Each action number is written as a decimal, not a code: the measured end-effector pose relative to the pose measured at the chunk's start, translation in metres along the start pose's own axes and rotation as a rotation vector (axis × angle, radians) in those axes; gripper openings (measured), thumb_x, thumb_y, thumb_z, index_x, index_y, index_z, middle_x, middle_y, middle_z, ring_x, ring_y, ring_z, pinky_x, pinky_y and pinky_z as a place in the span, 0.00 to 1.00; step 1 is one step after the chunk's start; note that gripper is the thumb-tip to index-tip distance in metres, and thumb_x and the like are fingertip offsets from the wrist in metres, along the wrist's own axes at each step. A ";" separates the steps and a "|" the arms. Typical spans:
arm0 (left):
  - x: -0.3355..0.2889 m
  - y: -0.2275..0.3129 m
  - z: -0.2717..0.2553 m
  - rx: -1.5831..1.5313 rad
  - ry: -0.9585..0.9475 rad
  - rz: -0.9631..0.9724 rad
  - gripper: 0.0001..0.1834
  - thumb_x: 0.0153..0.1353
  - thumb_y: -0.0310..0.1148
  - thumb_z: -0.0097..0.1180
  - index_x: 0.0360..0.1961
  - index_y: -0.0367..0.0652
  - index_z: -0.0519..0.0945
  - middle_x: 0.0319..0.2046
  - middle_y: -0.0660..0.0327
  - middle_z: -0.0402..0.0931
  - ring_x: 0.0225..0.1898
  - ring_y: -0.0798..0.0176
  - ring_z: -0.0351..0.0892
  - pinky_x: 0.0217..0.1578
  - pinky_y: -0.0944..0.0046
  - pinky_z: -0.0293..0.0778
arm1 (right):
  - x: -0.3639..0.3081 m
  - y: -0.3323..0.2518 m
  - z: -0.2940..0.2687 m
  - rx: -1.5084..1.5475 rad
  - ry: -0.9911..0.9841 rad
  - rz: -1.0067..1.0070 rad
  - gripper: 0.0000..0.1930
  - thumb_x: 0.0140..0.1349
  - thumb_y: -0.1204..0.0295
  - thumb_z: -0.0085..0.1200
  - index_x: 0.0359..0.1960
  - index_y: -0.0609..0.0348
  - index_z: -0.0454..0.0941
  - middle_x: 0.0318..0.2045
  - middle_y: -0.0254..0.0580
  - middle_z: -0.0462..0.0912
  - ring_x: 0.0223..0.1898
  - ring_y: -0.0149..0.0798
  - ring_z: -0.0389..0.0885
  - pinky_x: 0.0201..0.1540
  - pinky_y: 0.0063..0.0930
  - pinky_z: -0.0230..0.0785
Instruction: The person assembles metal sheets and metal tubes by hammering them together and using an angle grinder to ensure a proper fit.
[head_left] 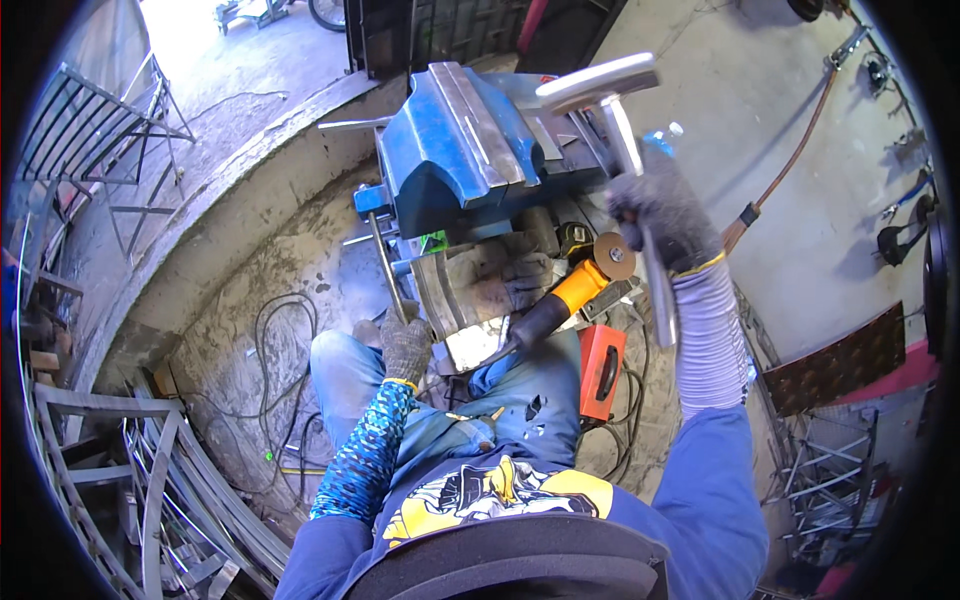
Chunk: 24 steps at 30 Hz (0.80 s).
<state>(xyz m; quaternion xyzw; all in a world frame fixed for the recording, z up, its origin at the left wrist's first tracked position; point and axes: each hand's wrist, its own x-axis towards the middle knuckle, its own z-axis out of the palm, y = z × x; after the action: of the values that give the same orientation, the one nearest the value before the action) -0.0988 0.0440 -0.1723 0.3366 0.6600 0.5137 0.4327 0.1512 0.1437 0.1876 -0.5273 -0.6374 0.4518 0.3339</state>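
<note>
There are two hands (407,350) (665,215), one hammer (622,135), one vise (425,150), one grinder (575,293) (one disc (615,257)).

At twelve o'clock from the person (700,480) I see a broad blue metal vise (415,150); at one, a silvery T-shaped hammer (600,86) and orange-and-black angle grinder (578,288). Grey knit gloves (668,212) have yellow edging. The left fabric sleeve (362,455) is mottled blue, the right fabric sleeve (710,335) grey-and-white striped.

Glossy smooth metal hammer (621,132), painted metal vise (422,140), matt knit-cloth glove (682,208), rough floor (236,362)
</note>
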 end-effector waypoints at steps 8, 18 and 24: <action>-0.003 0.000 0.000 0.142 0.004 0.081 0.16 0.55 0.26 0.52 0.46 0.35 0.77 0.37 0.50 0.80 0.39 0.52 0.81 0.41 0.53 0.78 | 0.014 0.000 -0.008 0.114 0.187 -0.031 0.11 0.54 0.73 0.55 0.38 0.61 0.72 0.19 0.32 0.69 0.12 0.25 0.67 0.11 0.20 0.61; 0.001 -0.007 0.001 0.084 0.052 0.027 0.16 0.55 0.27 0.53 0.46 0.35 0.78 0.37 0.48 0.82 0.37 0.52 0.83 0.39 0.54 0.79 | 0.016 -0.024 -0.002 -0.211 0.043 0.002 0.14 0.48 0.72 0.54 0.38 0.64 0.74 0.21 0.33 0.72 0.16 0.25 0.70 0.17 0.24 0.65; -0.004 0.002 0.004 0.029 0.035 0.073 0.17 0.55 0.25 0.54 0.47 0.35 0.77 0.36 0.51 0.81 0.32 0.54 0.82 0.35 0.56 0.80 | 0.031 -0.016 0.005 -0.277 0.020 -0.053 0.15 0.48 0.73 0.54 0.39 0.62 0.74 0.23 0.36 0.74 0.18 0.29 0.73 0.20 0.26 0.69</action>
<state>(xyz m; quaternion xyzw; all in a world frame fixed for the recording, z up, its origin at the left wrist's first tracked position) -0.0939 0.0424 -0.1703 0.3576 0.6622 0.5252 0.3971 0.1338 0.1722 0.1990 -0.5560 -0.7040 0.3450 0.2761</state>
